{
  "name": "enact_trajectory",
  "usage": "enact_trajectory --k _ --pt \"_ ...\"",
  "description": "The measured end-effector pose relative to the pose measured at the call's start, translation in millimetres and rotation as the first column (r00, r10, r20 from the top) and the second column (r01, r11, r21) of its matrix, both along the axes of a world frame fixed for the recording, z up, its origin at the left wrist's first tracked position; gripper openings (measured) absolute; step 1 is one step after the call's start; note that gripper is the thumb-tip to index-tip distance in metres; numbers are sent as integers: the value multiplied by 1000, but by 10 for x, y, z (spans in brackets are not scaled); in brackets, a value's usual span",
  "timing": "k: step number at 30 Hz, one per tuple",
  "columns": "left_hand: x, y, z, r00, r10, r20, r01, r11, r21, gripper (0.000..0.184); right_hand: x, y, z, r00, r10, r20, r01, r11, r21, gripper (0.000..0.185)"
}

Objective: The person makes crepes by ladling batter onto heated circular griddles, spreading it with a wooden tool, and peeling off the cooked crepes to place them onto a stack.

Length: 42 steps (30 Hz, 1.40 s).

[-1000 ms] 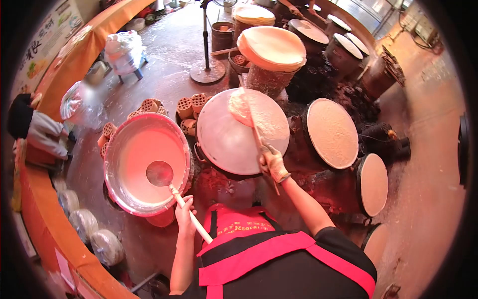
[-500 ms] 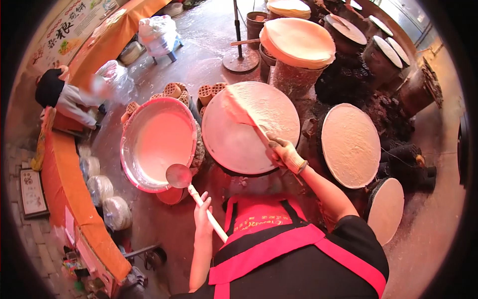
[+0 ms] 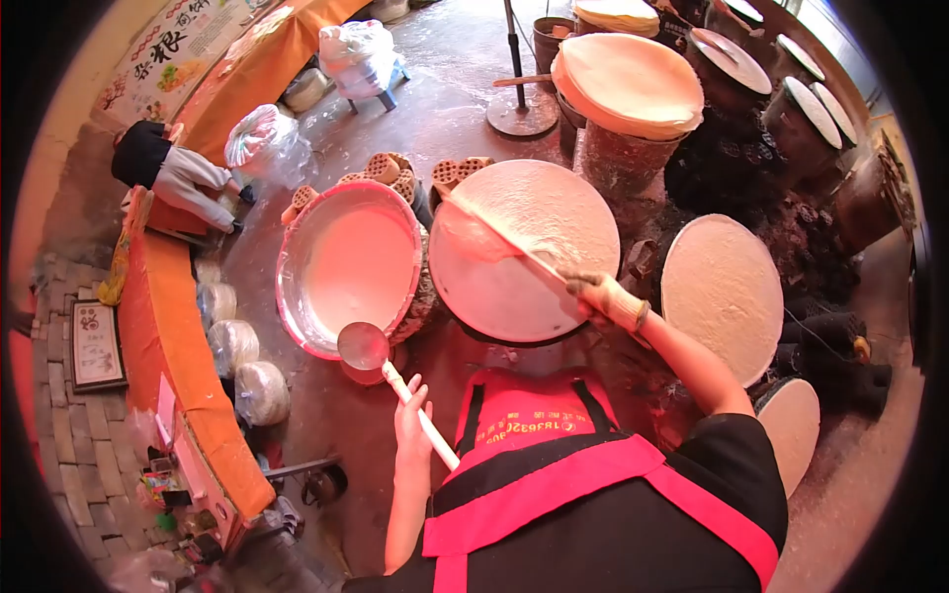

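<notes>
Gloved right fingers were closed round a slim wooden spreader across lumpy, wet batter on a round, smooth griddle. Bare left fingers loosely gripped a ladle, round bowl near the pink-rimmed basin. Red apron had yellow digits, partly legible; banner read 杂粮.

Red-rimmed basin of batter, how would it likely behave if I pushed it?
The basin is probably heavy, since a broad pool of batter lies inside. It may slosh, as the batter's surface looks smooth and runny. The inner wall could be slippery, as it looks smeared.
</notes>
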<state>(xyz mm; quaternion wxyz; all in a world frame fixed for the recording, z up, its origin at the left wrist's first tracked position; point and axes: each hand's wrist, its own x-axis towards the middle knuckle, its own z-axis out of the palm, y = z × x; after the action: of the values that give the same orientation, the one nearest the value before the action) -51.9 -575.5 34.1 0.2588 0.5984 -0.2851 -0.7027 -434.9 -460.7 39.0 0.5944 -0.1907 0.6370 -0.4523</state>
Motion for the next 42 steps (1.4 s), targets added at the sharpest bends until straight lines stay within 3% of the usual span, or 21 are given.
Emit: enact_trajectory --k 4,5,7,9,11,13,15,19,21,25,27,31,33,34,35,36,37,38,39,40,42 --pt "-2 193 193 998 25 56 -25 1000 -1 52 -264 379 69 979 157 131 -157 988 -7 47" --pt "35 250 214 996 26 81 -26 1000 3 52 -402 379 39 987 156 35 -157 987 36 45" --pt "117 310 202 993 13 117 -15 1000 18 49 -465 118 -24 989 10 -147 -1 998 61 43" --pt "161 366 217 991 -8 137 3 999 38 47 -435 -102 -41 993 -106 -43 98 984 -145 40" --pt "172 375 256 989 -17 150 12 999 37 47 -223 -145 27 995 90 -45 -91 996 -15 42" --pt "166 311 251 988 -29 153 23 999 41 48 -76 94 -57 978 207 -38 -209 975 -71 44" --pt "164 209 243 984 -90 151 84 995 44 45 30 558 98 981 193 32 -195 974 117 42" --pt "176 -103 139 969 -222 108 217 975 55 37 329 1049 -40 984 -158 81 159 987 -2 43" --pt "158 -304 120 946 -305 114 304 952 28 36 661 924 10 882 -466 70 467 884 -9 41" --pt "196 -716 142 901 -431 45 433 900 -44 34 1263 950 36 977 -214 20 213 976 47 42" --pt "346 -949 43 872 -489 23 489 870 -58 34 1597 1267 148 971 -236 -28 237 970 50 46" --pt "704 -1219 -125 885 -465 23 465 882 -80 33 2486 1711 32 826 -563 9 563 826 -9 60" --pt "982 -1312 -218 884 -467 13 465 877 -122 31 2818 1306 -105 728 -656 198 680 729 -84 70" --pt "1115 -1322 -188 890 -455 20 453 879 -153 31 2992 757 72 609 -747 268 791 595 -141 59" --pt "1258 -1318 -158 896 -442 28 440 879 -182 30 3112 323 -13 639 -731 240 766 576 -286 55" --pt "1395 -1323 -147 909 -416 36 415 889 -193 29 3146 -113 -171 610 -714 343 792 544 -277 51" --pt "1562 -1350 -211 908 -413 70 417 872 -255 31 3149 -569 -366 639 -715 283 767 564 -307 48" --pt "1743 -1372 -273 914 -396 91 405 870 -280 33 3154 -1076 -429 609 -708 358 793 534 -293 48" --pt "1879 -1379 -327 919 -379 109 394 867 -305 35 3140 -1578 -594 610 -770 185 781 545 -306 40" --pt "1953 -1349 -182 918 -368 148 396 866 -307 37 3118 -1998 -632 585 -774 242 803 512 -303 31" --pt "2205 -1329 -237 925 -344 162 378 875 -302 41 3035 -2624 -791 550 -823 143 816 494 -300 31"
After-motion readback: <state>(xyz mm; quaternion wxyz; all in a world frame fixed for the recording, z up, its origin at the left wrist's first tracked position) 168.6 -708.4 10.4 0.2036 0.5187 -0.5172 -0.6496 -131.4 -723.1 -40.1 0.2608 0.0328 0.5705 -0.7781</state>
